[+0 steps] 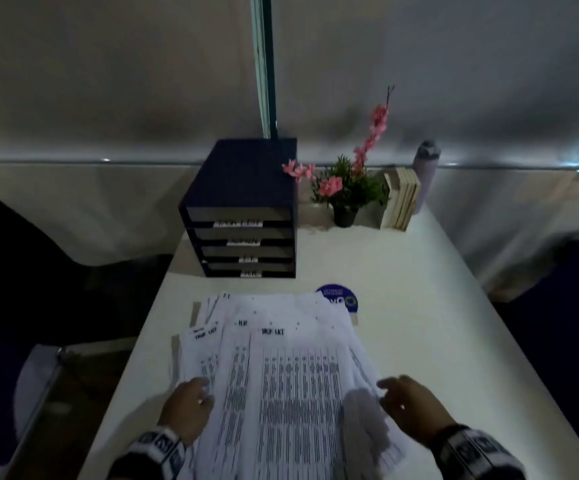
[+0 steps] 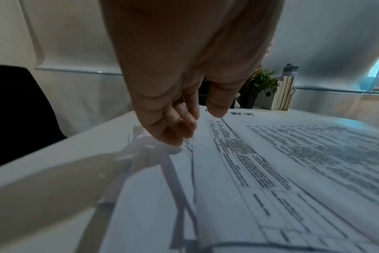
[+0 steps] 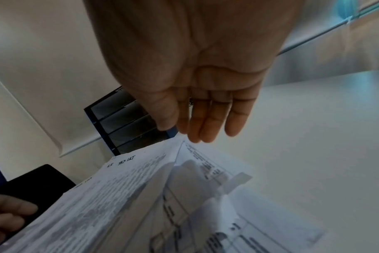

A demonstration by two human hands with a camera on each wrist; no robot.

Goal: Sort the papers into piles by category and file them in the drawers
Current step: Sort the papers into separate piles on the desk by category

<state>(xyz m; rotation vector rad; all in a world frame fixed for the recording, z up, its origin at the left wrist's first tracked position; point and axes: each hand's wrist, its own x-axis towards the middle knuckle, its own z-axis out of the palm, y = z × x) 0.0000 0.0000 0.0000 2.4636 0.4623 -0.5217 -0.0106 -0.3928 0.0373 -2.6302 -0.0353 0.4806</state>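
Papers [image 1: 281,368] lie fanned in a loose, overlapping heap across the lower middle of the head view, on the white bench [image 1: 437,306], their handwritten headings left showing at the top edges. One heading reads as a task list, another looks like HR, and that spread is probably what lets the categories be read before any pile is made. No separate piles show yet, so the sorting seems to be at its start.

At the lower left of the heap, the left hand [image 1: 187,407] rests on the sheets with its fingers [image 2: 175,126] curled down at the paper edge. Whether they pinch a sheet or only press on it cannot be told from the left wrist view. It appears placed there to steady or lift that side. The right hand [image 1: 409,407] sits at the lower right, with straight, relaxed fingers [image 3: 206,123] held just above the sheets and gripping nothing, likely ready to take the next sheet.

Beyond the heap, at the centre of the head view, stands the dark drawer unit [image 1: 243,209]. Its four labelled drawer fronts face the person, so each label can be matched to a heading. A round blue sticker [image 1: 338,297] peeks out from under the far right corner of the papers. Further back, right of centre, a potted plant [image 1: 347,192] with pink flowers, a row of books [image 1: 402,199] and a bottle [image 1: 426,168] stand against the wall.
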